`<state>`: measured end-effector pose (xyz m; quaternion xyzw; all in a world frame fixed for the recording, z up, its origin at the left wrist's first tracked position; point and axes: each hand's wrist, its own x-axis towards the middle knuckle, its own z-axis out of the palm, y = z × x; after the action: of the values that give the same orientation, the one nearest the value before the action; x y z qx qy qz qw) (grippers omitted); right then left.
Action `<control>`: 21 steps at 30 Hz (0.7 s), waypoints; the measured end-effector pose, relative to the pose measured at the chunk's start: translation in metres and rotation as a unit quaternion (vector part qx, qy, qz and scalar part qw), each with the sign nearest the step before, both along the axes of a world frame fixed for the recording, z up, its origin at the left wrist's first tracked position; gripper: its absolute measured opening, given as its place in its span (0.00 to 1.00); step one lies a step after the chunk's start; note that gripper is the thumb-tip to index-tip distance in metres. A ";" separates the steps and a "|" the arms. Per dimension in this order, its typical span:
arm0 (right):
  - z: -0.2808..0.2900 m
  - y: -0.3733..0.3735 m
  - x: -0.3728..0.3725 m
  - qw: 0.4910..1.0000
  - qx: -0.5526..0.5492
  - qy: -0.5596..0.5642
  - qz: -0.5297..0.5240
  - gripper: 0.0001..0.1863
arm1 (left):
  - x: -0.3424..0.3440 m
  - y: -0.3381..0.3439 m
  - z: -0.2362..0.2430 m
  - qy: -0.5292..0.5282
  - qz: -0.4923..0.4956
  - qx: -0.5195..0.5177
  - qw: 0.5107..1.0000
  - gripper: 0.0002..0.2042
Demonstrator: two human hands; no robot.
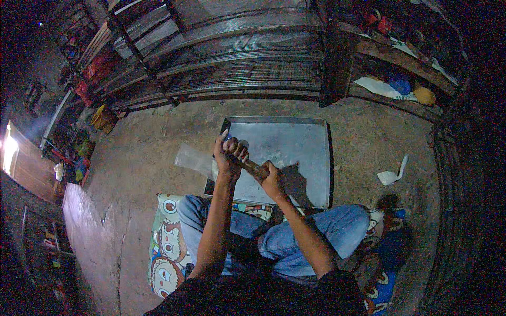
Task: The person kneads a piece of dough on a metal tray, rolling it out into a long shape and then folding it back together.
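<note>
A brown rod-like piece (255, 169) spanned the gap between the person's two closed hands, above a shallow metal tray (307, 150).
The left hand (231, 151), farther forward, was curled around the far end, while the right hand (271, 179) was clamped on the near end; the hands stood slightly apart, with the middle of the piece bare between them. It sloped from the left hand down toward the right in the view, narrow, dull and elongated; its material could not be told. A small blue patch (227, 138) showed by the left thumb, too blurred to identify. Clear plastic film (192, 160) lay left of the tray, and a cartoon-printed mat (167, 239) spread underneath the person. Dark print on a white sack (380, 87) on the right-hand shelf was too small to read reliably.
</note>
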<state>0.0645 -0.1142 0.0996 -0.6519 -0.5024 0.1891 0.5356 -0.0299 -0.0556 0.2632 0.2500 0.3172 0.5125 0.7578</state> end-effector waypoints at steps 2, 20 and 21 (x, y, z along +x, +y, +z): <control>0.000 0.001 0.002 0.976 0.119 -0.155 -0.096 0.14 | 0.003 0.004 -0.007 0.047 0.031 -0.008 0.998 0.20; 0.022 -0.001 0.001 0.989 -0.092 -0.031 0.111 0.24 | -0.007 -0.005 -0.061 0.122 -0.068 0.146 0.979 0.16; 0.016 0.003 0.002 0.979 -0.176 -0.039 0.095 0.24 | -0.003 -0.007 -0.062 0.097 -0.059 0.109 0.987 0.17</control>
<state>0.0669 -0.1115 0.1152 -0.6920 -0.5416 0.2992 0.3718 -0.0325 -0.0626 0.2010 0.3982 0.3164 0.4717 0.7203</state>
